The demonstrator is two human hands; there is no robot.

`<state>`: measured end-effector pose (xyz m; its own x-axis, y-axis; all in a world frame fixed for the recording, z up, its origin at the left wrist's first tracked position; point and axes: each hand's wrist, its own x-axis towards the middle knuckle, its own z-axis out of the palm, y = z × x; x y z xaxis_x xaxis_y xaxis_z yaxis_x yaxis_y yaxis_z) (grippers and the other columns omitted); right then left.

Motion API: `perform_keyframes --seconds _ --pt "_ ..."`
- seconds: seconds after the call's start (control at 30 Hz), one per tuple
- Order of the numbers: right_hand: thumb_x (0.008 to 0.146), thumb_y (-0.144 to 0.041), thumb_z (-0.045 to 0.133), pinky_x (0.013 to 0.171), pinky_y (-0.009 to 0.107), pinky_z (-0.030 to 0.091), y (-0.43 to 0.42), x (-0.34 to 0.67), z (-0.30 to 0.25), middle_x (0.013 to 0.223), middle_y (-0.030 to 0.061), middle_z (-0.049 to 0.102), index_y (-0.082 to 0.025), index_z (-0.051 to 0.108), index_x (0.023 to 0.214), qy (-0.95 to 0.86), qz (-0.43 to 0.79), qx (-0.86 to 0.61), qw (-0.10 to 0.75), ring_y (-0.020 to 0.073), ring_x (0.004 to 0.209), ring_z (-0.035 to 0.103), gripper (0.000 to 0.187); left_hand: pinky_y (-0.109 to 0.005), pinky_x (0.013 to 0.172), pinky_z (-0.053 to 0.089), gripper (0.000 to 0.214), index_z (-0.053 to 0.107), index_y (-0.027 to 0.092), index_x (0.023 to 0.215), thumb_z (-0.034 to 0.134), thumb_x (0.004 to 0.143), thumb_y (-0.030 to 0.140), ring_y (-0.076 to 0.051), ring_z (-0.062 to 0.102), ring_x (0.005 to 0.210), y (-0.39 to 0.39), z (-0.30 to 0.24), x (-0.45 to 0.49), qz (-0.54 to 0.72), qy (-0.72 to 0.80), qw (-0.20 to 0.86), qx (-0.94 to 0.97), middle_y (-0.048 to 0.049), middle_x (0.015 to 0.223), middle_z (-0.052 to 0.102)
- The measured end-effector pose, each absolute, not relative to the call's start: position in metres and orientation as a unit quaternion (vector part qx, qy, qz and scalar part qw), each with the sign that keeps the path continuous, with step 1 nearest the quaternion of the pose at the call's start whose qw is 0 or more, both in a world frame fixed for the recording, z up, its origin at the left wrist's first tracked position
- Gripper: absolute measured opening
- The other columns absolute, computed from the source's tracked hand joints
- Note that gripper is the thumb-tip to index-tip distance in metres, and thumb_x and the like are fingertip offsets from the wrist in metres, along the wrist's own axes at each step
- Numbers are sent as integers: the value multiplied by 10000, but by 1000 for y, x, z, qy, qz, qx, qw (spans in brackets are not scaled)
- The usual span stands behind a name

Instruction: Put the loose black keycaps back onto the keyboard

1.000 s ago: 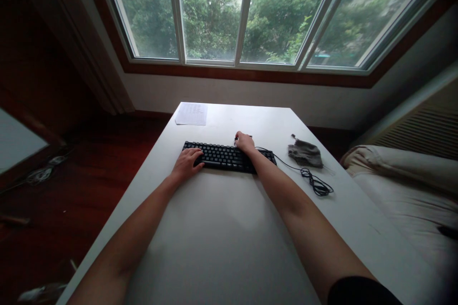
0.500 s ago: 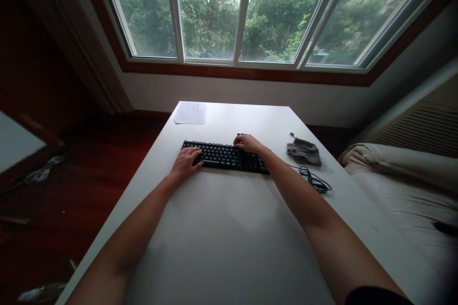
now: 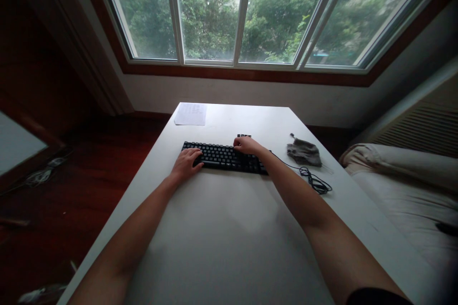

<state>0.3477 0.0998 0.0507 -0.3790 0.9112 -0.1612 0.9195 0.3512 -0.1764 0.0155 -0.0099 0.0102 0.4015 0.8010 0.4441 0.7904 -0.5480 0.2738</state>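
A black keyboard [image 3: 220,156] lies across the middle of a white table [image 3: 229,238]. My left hand [image 3: 186,164] rests on the keyboard's left end, fingers lying loosely over the keys and thumb at the front edge. My right hand [image 3: 246,145] sits over the back right part of the keys with its fingers curled together; what they pinch, if anything, is hidden. Just behind that hand, a short row of small dark keycaps [image 3: 244,136] lies on the table.
A grey cloth pouch [image 3: 304,153] and the keyboard's coiled black cable [image 3: 315,183] lie to the right. A printed sheet of paper [image 3: 191,114] sits at the far left corner. A pale cushion [image 3: 400,181] borders the table's right side, and wide windows [image 3: 243,14] stand behind.
My right hand drew back from behind the keyboard onto its back right keys, uncovering the row of keycaps on the table. My left hand has stayed where it was.
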Motion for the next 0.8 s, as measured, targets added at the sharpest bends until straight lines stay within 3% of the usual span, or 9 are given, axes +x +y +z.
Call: perform_keyframes --seconds 0.13,0.47,0.8 --pt "1051 -353 459 910 153 402 101 344 46 1151 52 619 -202 727 1171 795 -115 596 4 129 1055 564 330 -502 1159 385 416 632 244 1294 668 905 384 -300 525 1299 -10 9 16 270 473 7 839 -85 1391 603" --pt "1077 -372 324 971 255 448 89 317 23 1181 140 580 -163 644 1267 686 -110 717 -55 189 1089 572 427 -496 1155 390 413 629 238 1294 666 909 384 -302 524 1299 -11 12 16 265 474 4 840 -86 1391 604" --pt "1019 -166 293 971 252 441 92 314 21 1162 136 566 -158 552 1292 710 -94 697 -29 174 1084 554 377 -494 1164 379 406 629 235 1290 658 911 375 -301 519 1305 -10 12 16 271 472 10 839 -87 1386 605"
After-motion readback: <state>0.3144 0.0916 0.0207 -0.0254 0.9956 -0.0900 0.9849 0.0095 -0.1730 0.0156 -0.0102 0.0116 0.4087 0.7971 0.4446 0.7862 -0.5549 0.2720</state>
